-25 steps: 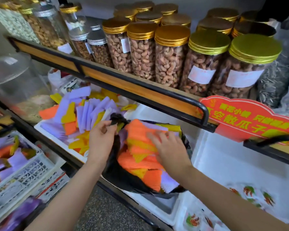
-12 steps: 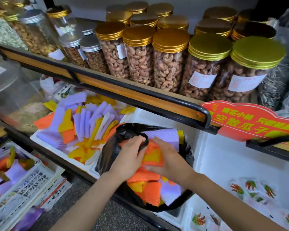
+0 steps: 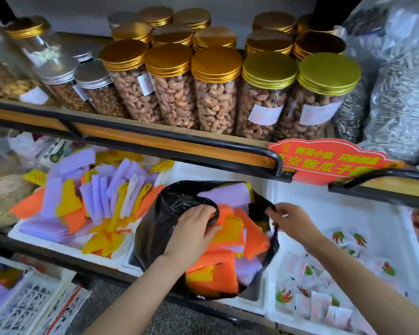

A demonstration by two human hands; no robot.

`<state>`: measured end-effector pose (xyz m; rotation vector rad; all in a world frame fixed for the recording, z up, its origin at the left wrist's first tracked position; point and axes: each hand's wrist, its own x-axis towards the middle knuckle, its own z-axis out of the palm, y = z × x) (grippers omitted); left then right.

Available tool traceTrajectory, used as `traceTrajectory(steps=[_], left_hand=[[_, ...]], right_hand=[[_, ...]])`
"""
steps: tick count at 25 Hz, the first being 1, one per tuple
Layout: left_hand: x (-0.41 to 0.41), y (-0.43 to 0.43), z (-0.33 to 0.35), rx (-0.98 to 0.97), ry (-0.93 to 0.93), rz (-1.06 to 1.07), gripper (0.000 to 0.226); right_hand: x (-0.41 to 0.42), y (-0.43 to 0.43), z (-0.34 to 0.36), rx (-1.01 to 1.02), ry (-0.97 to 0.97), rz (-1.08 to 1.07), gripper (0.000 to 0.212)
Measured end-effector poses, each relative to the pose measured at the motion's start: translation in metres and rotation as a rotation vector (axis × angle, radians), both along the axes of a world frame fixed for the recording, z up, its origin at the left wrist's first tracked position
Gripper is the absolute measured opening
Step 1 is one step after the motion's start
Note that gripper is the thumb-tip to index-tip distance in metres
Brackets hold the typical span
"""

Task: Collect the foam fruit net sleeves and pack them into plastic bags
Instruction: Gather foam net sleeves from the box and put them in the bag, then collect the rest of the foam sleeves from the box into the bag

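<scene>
Bringing the two handles together needs an even pull: the left hand (image 3: 192, 226) curls its fingers round one loop of the black bag (image 3: 155, 228), and the right hand (image 3: 293, 220) pinches the other. The foam sleeves (image 3: 230, 238) heap up at the bag's mouth, so pressing them down first should keep them from spilling.

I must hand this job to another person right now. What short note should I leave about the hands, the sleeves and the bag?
Left hand: grips one handle of the black plastic bag.
Right hand: pinches the bag's other handle.
Done: the bag is nearly full of orange, yellow and purple foam net sleeves.
Left: many loose foam sleeves lie in the white foam tray to the left. Probably close this bag, then pack those.
</scene>
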<state>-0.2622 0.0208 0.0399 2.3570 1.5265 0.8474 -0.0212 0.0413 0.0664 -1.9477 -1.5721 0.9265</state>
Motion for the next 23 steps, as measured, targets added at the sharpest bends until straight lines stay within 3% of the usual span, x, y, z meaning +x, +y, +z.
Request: traceTrajectory(steps=[3, 7, 10, 13, 18, 22, 23], left_hand=[[-0.003, 0.006, 0.001, -0.085, -0.028, 0.014, 0.031], [-0.007, 0.005, 0.002, -0.192, -0.109, -0.079, 0.024], [-0.012, 0.0, 0.015, -0.255, -0.277, -0.098, 0.015], [-0.02, -0.006, 0.032, -0.309, -0.496, 0.03, 0.014], [-0.035, -0.013, 0.049, -0.571, -0.835, 0.054, 0.024], [-0.044, -0.01, 0.056, -0.668, -1.038, 0.029, 0.034], [-0.046, -0.011, 0.057, -0.694, -1.066, 0.008, 0.036]], right_hand=[[-0.029, -0.014, 0.041, 0.188, 0.07, 0.13, 0.035], [-0.086, -0.03, 0.047, 0.296, -0.041, 0.338, 0.041], [-0.099, -0.032, 0.027, 0.344, -0.034, 0.266, 0.032], [-0.115, -0.041, 0.027, 0.389, 0.143, 0.175, 0.018], [-0.139, -0.042, 0.034, 0.312, 0.369, 0.195, 0.026], [-0.149, -0.04, 0.036, 0.334, 0.287, 0.152, 0.005], [-0.15, -0.04, 0.037, 0.336, 0.232, 0.135, 0.015]])
